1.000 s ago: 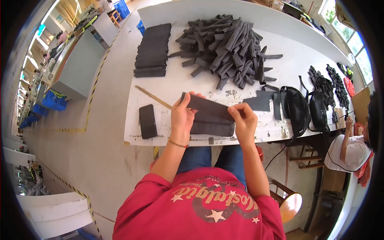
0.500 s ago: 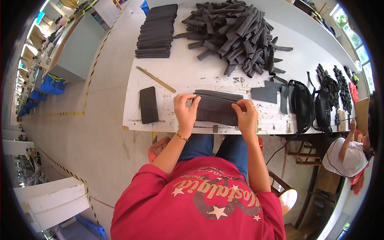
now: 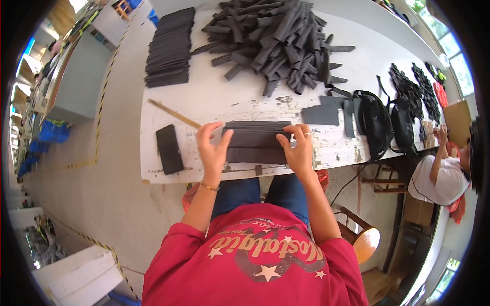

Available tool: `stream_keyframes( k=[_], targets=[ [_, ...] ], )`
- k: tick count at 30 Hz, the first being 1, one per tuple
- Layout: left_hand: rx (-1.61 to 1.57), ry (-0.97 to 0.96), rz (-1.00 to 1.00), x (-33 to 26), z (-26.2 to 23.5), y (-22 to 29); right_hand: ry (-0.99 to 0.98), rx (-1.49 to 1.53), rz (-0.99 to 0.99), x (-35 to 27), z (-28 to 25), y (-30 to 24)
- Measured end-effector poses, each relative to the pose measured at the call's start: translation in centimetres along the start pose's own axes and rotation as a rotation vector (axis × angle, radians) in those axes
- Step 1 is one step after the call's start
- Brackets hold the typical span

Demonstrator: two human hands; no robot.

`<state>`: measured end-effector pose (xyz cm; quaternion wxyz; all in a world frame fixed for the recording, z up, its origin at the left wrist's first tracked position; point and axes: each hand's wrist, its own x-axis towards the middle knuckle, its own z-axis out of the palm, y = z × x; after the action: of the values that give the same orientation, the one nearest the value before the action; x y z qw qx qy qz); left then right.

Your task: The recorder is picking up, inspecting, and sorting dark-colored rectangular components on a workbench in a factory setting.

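Note:
A small stack of dark grey fabric pieces [image 3: 258,154] lies near the table's front edge, its far edge showing several layered folds. At the stack's left edge, my left hand [image 3: 212,148] has its thumb and forefinger closed around the upper corner. My right hand [image 3: 298,150] grips the opposite corner the same way, thumb on top of the cloth. How many layers each hand pinches cannot be made out. To the left of my left hand lie a black phone [image 3: 169,149] and a thin wooden stick [image 3: 173,112].
Behind are a neat dark fabric stack [image 3: 170,48] and a loose heap of dark strips [image 3: 275,43]. Flat dark pieces [image 3: 320,114] and black bags [image 3: 375,122] lie to the right on the white table [image 3: 214,94]. A co-worker [image 3: 439,176] sits at far right.
The view has shifted, so the table appears turned and farther left. The folds on the stack's top now lie more spread out toward me; both hands remain at its edges.

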<state>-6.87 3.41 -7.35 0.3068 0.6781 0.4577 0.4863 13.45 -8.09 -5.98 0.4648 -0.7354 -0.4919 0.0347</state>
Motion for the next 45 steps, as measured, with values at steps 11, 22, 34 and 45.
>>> stream_keyframes(
  k=[11, 22, 34, 45],
  targets=[
    [-0.194, -0.226, 0.162, 12.3, 10.1, 5.2, -0.231, -0.718, -0.304, 4.0, -7.1, 15.2],
    [-0.248, 0.28, 0.144, 18.8, 25.3, 7.9, -0.557, -0.836, -0.297, 4.5, -8.2, 13.5],
    [-0.376, -0.302, -0.062, 21.8, 22.4, 9.1, -0.172, -0.087, 0.033, 3.8, -10.1, 8.6],
    [-1.051, -0.423, -0.81, 10.2, 12.4, 7.2, 0.063, 0.324, 0.192, 2.1, -7.8, -0.5]
  ],
)
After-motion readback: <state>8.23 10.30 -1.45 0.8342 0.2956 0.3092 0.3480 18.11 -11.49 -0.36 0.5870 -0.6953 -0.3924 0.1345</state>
